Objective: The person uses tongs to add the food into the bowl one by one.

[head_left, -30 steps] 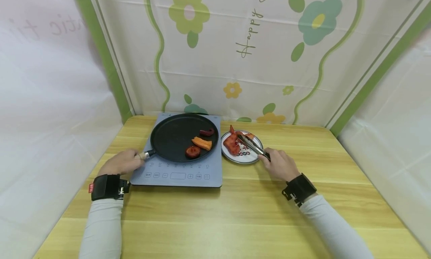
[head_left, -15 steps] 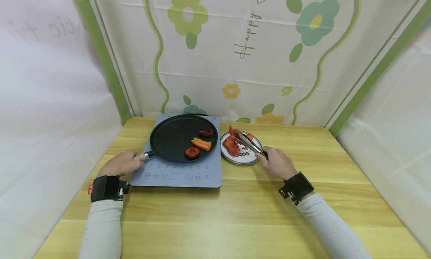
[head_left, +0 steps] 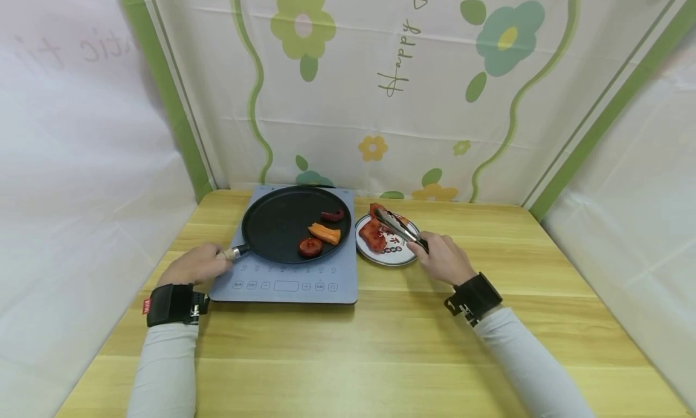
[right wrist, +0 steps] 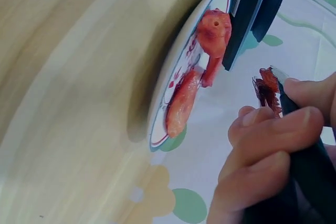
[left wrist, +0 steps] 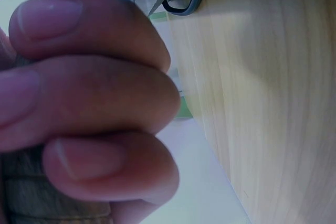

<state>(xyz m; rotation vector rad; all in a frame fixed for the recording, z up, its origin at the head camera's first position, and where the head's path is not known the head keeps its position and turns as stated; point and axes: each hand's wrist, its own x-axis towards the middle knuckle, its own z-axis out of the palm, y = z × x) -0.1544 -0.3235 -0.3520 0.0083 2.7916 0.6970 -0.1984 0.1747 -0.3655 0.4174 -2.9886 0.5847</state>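
Note:
My left hand grips the wooden handle of a round black frying pan; in the left wrist view its fingers curl round that handle. In the pan lie a dark red curled piece, an orange strip and a round dark red piece. My right hand holds metal tongs with black grips over a patterned white plate. Between the tong tips is a small reddish piece of food, raised off the plate. Reddish meat-like pieces remain on the plate.
The pan sits on a flat grey-blue induction cooktop with touch buttons along its front. The plate stands close to the cooktop's right edge, on a wooden table. White flowered cloth hangs behind the table and on both sides.
My right hand and the tongs have shifted slightly left and away from me, and the red piece at the tong tips has turned and risen. My left hand stays on the pan handle.

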